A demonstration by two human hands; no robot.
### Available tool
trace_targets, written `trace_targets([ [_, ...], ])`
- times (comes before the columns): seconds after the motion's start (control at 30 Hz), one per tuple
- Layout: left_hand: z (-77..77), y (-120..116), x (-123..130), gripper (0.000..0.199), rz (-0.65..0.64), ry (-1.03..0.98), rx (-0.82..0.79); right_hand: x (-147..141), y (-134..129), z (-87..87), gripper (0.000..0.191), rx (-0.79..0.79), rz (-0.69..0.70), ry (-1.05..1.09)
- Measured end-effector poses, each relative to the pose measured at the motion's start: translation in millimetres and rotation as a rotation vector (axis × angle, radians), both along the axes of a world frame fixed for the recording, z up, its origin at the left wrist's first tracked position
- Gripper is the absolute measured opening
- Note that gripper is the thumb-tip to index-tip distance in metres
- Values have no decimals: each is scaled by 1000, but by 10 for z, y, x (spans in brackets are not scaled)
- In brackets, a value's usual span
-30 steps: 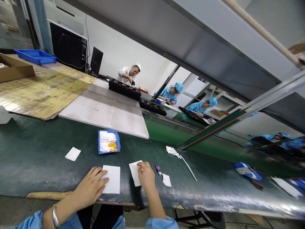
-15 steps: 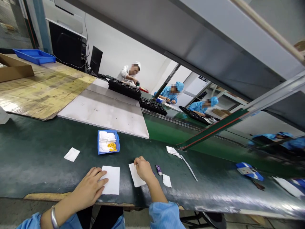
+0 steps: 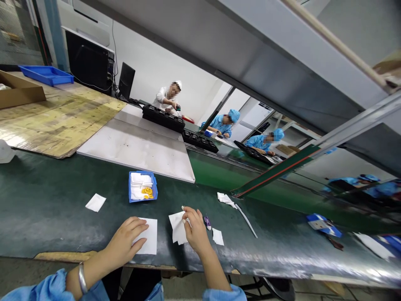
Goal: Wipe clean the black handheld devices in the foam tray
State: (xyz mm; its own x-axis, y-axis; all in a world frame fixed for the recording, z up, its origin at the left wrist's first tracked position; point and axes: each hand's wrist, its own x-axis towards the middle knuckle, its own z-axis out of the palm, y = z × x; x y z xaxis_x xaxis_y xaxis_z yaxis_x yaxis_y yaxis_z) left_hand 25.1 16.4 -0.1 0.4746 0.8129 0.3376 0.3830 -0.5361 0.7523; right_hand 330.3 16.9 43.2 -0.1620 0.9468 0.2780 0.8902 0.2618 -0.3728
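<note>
My left hand (image 3: 127, 239) lies over the left part of a square white sheet (image 3: 151, 236) on the green bench, fingers stretched out. To the right, my right hand (image 3: 196, 232) is at a small stack of white cloth pieces (image 3: 177, 229). Its curled thumb and fingers pinch the upper right edge of the top piece, which looks creased and slightly raised. A purple-and-white tube-like item (image 3: 207, 223) and a small white piece (image 3: 218, 236) lie just right of this hand. Beyond my hands stands a blue bin (image 3: 129, 193) with folded white cloths (image 3: 140, 179) and yellow rings (image 3: 147, 192).
A single white piece (image 3: 95, 202) lies at the left. Right of centre are a crumpled white cloth (image 3: 226, 200) and a pale thin tube (image 3: 247, 220). A white board (image 3: 134, 146) and a slanting green post (image 3: 275, 172) stand behind. Co-workers (image 3: 221, 124) sit beyond.
My right hand has shifted slightly right and turned, and the top white piece has creased and spread at its upper edge. My left hand has slid a little right across its sheet.
</note>
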Motion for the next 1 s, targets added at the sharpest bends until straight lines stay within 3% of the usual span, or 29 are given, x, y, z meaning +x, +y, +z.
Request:
trace_targets([
  [0.1,84,53,261,39,-54,-140,-276,-84,-141,99,17,50,53,90],
  [0.23,191,90,554,44,-128,-203,-478,-319,-332,240,16,91,122,290],
  [0.33,264,70,619,43,-171,-266,-572,-525,-441,275,14,94,86,398],
  [0.5,328,-6,520,27,-143,-350,-654,-776,-562,109,16,17,-14,601],
  [0.67,326,-78,371,32,-135,-381,-750,-899,-673,-100,20,-185,-10,795],
  [0.83,413,-120,216,27,-224,-318,-800,-954,-742,-108,25,-207,54,819],
  [0.93,502,-119,154,20,-291,-251,-775,-997,-737,-88,38,-239,109,862],
  [1.0,566,-115,124,15,-321,-201,-741,-1026,-721,-90,37,-287,160,869],
])
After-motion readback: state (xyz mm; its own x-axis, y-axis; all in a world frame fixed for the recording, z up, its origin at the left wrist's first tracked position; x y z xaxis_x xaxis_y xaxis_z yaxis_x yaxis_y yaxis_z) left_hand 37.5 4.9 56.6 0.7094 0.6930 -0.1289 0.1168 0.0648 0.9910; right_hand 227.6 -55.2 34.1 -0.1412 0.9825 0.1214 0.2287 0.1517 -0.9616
